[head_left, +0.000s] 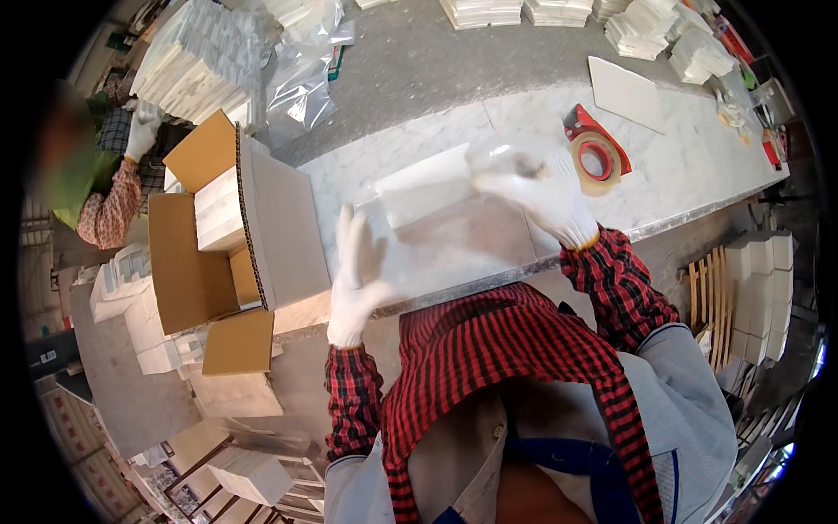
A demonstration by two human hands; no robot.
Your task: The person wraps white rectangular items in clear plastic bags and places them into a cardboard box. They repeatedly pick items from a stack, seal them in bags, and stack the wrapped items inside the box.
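Note:
A white rectangular slab (426,185), blurred by motion and apparently in clear plastic film, is just above the pale marble worktop (367,166) in front of me. My right hand (546,192), in a white knit glove, is closed around its right end; the glove hides the fingertips. My left hand (353,279), gloved the same way, is raised with fingers stretched out, apart from the slab and beside the open cardboard box (284,231). Inside that box is a stack of white pieces (218,210). To the right of my right hand lies a red tape dispenser (597,153).
A flat white tile (626,94) lies beyond the dispenser. Stacks of white tiles (484,12) line the far edge, with a tall stack (196,61) and clear plastic bags (299,87) at far left. A co-worker's gloved hand (142,131) is behind the box.

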